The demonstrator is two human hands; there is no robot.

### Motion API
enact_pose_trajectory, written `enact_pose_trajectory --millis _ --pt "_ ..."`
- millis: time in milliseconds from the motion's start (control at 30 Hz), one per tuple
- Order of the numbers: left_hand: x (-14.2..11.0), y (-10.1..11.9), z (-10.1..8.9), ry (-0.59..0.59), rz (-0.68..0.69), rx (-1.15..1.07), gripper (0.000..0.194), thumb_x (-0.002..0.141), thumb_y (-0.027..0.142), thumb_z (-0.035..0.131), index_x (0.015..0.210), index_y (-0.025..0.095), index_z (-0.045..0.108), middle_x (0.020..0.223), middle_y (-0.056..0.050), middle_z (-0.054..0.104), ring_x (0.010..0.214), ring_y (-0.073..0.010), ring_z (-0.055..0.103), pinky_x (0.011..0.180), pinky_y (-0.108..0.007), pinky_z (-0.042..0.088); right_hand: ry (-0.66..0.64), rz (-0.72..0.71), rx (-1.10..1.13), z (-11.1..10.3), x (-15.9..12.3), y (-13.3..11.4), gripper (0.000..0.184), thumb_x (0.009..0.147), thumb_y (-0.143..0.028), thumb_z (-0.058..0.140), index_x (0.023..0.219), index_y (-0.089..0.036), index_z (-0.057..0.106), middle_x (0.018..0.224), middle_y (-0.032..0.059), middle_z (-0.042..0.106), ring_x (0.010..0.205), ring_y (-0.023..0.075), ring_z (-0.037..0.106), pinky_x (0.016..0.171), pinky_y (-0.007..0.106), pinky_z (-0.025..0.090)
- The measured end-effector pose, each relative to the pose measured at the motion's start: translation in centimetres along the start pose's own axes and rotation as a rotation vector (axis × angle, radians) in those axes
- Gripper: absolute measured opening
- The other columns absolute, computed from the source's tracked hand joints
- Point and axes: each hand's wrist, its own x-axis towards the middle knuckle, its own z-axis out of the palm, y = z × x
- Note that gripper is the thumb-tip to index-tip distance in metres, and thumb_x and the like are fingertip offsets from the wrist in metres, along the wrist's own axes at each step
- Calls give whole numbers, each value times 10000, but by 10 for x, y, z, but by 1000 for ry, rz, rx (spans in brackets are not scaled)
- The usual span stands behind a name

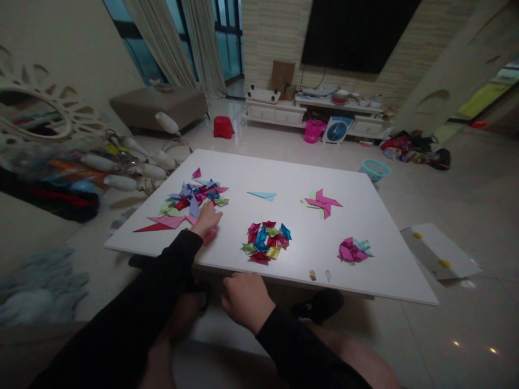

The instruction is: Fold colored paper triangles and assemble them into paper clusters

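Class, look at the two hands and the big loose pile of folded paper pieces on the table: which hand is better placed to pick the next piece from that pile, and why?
Probably the left hand: it rests on the table at the pile, fingers touching its edge. The right hand sits fisted at the near table edge, away from it.

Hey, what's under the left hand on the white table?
The left hand rests on pink folded paper at the edge of the big pile; its fingers hide anything more beneath.
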Motion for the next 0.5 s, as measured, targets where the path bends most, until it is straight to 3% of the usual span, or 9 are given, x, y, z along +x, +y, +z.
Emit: enact_pose_trajectory --millis 100,233,400,500 --pt "-10 16 -13 93 75 -113 418 900 217 485 1283 82 586 1347 -158 612 1267 -250 560 1096 -370 433 20 55 -21 -12 6 12 203 905 -328 588 957 -179 716 935 100 743 883 248 706 746 335 481" --pt "-35 46 -21 201 238 -403 248 893 235 551 1024 142 740 1101 -86 750 1046 -218 682 989 -348 515 136 153 -7 -33 13 44 171 925 -297 575 1000 -198 692 970 68 737 918 213 683 762 304 434" --pt "-74 75 -20 103 485 -549 176 842 132 606 889 188 766 936 -40 779 908 -195 715 887 -328 547 376 303 -5 -50 14 86 126 952 -255 549 963 -194 659 948 45 684 907 181 620 764 280 395" --pt "-93 80 -20 16 627 -524 169 834 94 609 872 193 741 896 -29 769 868 -185 707 850 -315 536 506 305 26 -50 12 98 111 955 -237 556 968 -190 656 937 44 647 925 186 583 803 282 403"
